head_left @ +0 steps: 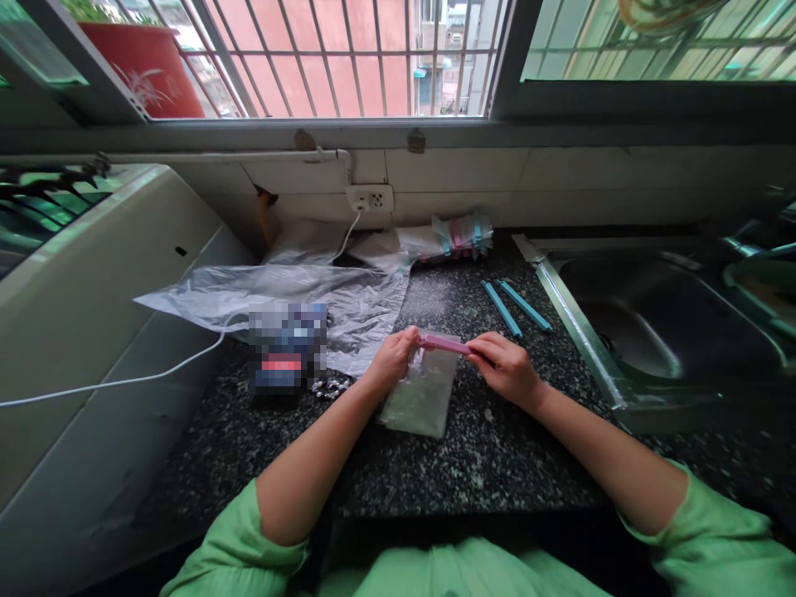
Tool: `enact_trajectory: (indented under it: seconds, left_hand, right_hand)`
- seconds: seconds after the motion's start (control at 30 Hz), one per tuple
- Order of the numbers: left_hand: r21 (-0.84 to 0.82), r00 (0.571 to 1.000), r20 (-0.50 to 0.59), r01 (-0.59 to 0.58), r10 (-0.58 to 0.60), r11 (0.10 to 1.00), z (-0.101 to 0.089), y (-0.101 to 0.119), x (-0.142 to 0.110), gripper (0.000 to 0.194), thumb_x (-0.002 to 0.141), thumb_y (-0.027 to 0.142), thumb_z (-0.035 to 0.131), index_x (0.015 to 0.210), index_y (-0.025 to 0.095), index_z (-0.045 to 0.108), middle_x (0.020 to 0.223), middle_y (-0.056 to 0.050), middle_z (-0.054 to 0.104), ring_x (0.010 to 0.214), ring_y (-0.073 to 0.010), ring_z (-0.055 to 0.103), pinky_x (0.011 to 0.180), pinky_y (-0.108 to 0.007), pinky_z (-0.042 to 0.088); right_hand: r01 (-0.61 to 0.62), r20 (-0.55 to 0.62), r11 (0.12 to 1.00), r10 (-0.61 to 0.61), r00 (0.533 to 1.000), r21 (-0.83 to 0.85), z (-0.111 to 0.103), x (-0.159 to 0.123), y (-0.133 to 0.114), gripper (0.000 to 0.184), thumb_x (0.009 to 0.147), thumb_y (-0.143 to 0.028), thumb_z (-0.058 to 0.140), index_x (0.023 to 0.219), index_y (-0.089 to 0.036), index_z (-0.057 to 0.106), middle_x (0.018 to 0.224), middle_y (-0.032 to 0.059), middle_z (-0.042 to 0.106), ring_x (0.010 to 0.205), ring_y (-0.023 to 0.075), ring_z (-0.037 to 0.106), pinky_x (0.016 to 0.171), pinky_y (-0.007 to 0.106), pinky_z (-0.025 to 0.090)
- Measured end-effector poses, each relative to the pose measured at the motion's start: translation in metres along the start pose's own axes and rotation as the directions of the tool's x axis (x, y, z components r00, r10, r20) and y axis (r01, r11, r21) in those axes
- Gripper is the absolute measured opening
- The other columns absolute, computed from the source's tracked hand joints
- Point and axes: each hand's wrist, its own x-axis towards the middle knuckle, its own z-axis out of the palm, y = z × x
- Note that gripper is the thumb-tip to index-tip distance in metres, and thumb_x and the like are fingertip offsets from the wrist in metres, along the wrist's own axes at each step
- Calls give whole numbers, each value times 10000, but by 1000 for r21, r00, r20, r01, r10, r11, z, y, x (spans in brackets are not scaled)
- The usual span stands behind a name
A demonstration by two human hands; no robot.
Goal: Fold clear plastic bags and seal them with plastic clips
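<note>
Between my two hands a pink bag sealing clip [446, 343] lies roughly level, in the middle of the head view. My left hand [396, 356] pinches its left end, along with some crumpled clear plastic. The fingers of my right hand [505, 365] are closed on its right end. Below the clip, a clear plastic bag [423, 398] rests on the counter. Two blue clips [513, 307] lie side by side just beyond my right hand. Whether the pink clip is fastened on the bag I cannot tell.
Clear plastic sheeting [366, 311] spreads at the left, near a blurred-out object [287, 352] and a white cable [137, 385]. Bags with pink and blue clips [463, 236] lie by the wall. A metal sink [622, 307] is at the right, a white basin [93, 257] at the left.
</note>
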Motion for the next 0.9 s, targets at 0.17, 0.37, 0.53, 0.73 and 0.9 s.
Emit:
enact_trajectory:
  seconds: [0.17, 0.37, 0.53, 0.73, 0.9]
  left_hand:
    - [-20, 1000, -9, 0, -1, 1000, -1, -1, 1, 519, 547, 668, 573, 559, 150, 550, 433, 38, 476, 400, -76, 377, 419, -209, 265]
    - [-57, 1000, 7, -12, 13, 998, 0, 0, 0, 497, 567, 649, 570, 562, 152, 554, 443, 37, 478, 415, -84, 406, 436, -212, 293]
    - [-73, 1000, -17, -21, 20, 997, 0, 1, 0, 449, 608, 601, 565, 557, 156, 536, 447, 30, 471, 423, -90, 408, 432, -216, 285]
    - [-85, 998, -64, -11, 5, 996, 1, 4, 1, 333, 722, 445, 517, 551, 160, 531, 465, 16, 487, 421, -88, 393, 433, -216, 294]
    - [-66, 993, -117, -17, 9, 998, 6, 12, -2, 312, 771, 346, 466, 521, 169, 524, 471, 6, 508, 431, -101, 406, 461, -224, 344]
  right_hand:
    - [-34, -25, 999, 35, 999, 40, -1, 2, -1, 106, 812, -156, 533, 892, -194, 592, 804, 56, 606, 727, 145, 592, 665, 268, 520]
    - [-89, -35, 993, 91, 995, 73, -4, 3, 0, 89, 813, -173, 531, 879, -196, 586, 784, 49, 604, 725, 154, 585, 655, 283, 507]
    - [-119, -43, 989, 123, 991, 87, -5, 3, -1, 81, 816, -178, 523, 878, -199, 570, 769, 40, 596, 709, 150, 569, 616, 272, 492]
    - [-151, -108, 977, 168, 980, 150, -5, 3, -2, 74, 811, -184, 529, 872, -207, 562, 756, 23, 583, 681, 137, 562, 604, 264, 482]
    - [-248, -92, 936, 278, 956, 249, -6, 1, -2, 71, 809, -229, 540, 870, -205, 567, 764, 23, 575, 629, 124, 561, 561, 250, 489]
